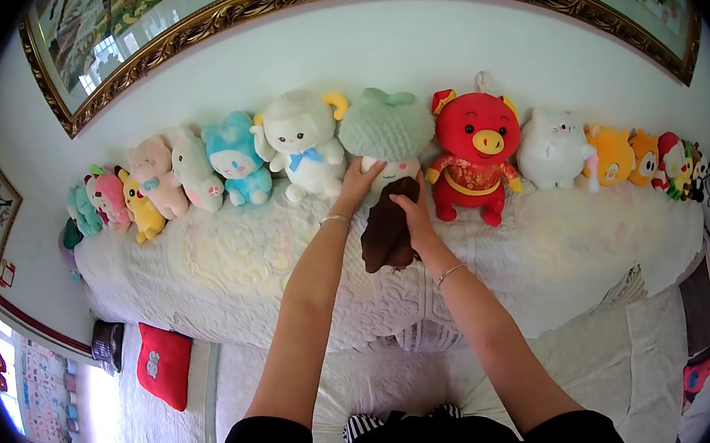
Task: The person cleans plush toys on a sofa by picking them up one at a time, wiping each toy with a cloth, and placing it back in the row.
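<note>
A plush toy (386,124) with a large, fluffy pale-green cap and a white face sits against the wall. My left hand (359,180) grips its lower left side, fingers curled onto the face. In my right hand (416,213) is a bunched dark brown cloth (389,234), held just in front of this toy and hiding its lower body. To the left sits a white sheep plush (302,137) with yellow horns and a blue bow. A red pig plush (477,137) in a patterned outfit sits close on the right.
More plush toys line the quilted ledge (246,240), including a blue one (238,160), a yellow one (142,206) and a white cat (551,147). A gold-framed picture (266,8) hangs above. A red cushion (164,365) lies at lower left.
</note>
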The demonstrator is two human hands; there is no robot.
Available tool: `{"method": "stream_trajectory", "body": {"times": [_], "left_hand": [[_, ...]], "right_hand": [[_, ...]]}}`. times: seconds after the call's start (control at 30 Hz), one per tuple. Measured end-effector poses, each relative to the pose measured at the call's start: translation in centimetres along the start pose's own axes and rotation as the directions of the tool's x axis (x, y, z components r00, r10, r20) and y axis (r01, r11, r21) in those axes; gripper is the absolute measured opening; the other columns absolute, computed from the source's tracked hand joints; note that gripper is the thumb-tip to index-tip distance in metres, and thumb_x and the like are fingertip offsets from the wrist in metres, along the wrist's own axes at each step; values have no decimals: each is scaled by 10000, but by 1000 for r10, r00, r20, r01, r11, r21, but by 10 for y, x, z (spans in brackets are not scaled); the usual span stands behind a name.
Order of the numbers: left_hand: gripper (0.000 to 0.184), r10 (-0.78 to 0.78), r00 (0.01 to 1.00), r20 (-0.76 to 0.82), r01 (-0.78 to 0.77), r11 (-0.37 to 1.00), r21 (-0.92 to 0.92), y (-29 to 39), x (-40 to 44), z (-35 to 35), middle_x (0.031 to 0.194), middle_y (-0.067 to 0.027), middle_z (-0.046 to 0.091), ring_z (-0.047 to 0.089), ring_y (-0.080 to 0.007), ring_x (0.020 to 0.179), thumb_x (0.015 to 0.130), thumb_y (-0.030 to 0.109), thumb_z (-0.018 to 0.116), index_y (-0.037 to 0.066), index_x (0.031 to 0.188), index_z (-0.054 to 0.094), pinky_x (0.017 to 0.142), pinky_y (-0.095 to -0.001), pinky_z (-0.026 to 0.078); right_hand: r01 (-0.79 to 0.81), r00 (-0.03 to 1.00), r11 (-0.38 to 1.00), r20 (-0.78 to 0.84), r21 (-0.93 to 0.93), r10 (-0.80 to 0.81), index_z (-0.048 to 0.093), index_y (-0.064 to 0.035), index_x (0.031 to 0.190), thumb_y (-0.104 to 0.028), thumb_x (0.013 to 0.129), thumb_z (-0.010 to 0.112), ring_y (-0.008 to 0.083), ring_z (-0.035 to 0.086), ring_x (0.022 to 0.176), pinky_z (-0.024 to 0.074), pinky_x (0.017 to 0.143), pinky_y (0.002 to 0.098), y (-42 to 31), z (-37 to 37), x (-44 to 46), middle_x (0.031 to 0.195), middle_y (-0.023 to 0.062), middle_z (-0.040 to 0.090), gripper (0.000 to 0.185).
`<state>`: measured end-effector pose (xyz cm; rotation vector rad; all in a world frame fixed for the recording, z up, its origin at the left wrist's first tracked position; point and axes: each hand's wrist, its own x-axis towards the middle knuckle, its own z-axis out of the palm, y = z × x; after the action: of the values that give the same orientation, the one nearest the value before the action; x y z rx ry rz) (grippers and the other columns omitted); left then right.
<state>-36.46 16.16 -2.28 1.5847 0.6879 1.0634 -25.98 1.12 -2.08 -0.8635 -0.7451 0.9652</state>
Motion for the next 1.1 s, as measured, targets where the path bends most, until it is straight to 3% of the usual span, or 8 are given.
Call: {"method": "stream_trajectory", "body": {"times": [0.2,0.27,0.47,0.6,0.67,0.9,1.0,1.1], "left_hand": [[605,-67,993,-95,92,950,298,29,-19,10,1130,-148,614,581,-228,1027,867,429,663,-18,1243,503,919,-328,456],[761,5,987,-163,38,966,257,37,-27,16,1194,-244,600,579,-342,1121,806,500,694,-40,1293,468,946,-380,435],[874,96,983,-153,-40,940,338,32,-42,15,1380,-248,467,449,-302,1295,824,443,705,-34,1440,308,1058,-344,361],[844,253,950,-185,-189,934,304,8,-38,15,1364,-236,485,466,-286,1275,823,362,733,-33,1439,313,1052,-346,369],[855,281,938,-203,-229,942,246,4,-34,16,1349,-261,490,487,-316,1256,790,331,764,-61,1415,332,1052,-375,372],[641,225,959,-171,-179,952,247,21,-46,20,1275,-208,563,549,-299,1174,859,308,691,-24,1345,438,994,-381,420],[574,259,941,-217,-163,911,380,7,-49,20,1242,-207,579,562,-322,1141,893,318,635,-25,1318,460,981,-388,427],[550,450,872,-193,-288,790,542,-15,-41,18,1266,-219,554,560,-344,1134,914,303,588,-29,1330,447,980,-389,428]], "right_hand": [[71,997,995,-23,65,-70,122,-50,1510,-66,796,660,239,410,1264,353,1048,331,-6,10,-16,1413,149,379,894],[146,985,989,-92,31,-143,133,-32,1502,-47,814,651,232,421,1252,358,1045,327,-7,14,-23,1398,148,389,861],[172,982,984,-69,-34,-174,162,-51,1507,-103,814,672,236,416,1268,339,1066,332,-6,16,-30,1420,142,384,862],[179,981,983,-66,-29,-180,145,-33,1500,-49,814,655,228,450,1220,386,1022,324,-4,14,-25,1380,146,410,855],[77,994,995,-86,64,-71,161,-37,1501,-55,807,658,229,460,1210,385,1024,324,-9,11,-21,1373,142,421,854],[0,1000,991,13,133,-2,261,-52,1482,-90,781,667,234,410,1269,337,1059,336,-16,1,-15,1394,141,411,811],[-5,1000,995,-26,97,7,276,-48,1471,-85,786,662,235,387,1289,312,1077,336,-24,4,-27,1403,141,401,787],[6,1000,995,-14,95,-5,218,-50,1497,-97,811,663,241,397,1285,329,1072,343,-9,-2,-24,1428,147,385,820]]}}
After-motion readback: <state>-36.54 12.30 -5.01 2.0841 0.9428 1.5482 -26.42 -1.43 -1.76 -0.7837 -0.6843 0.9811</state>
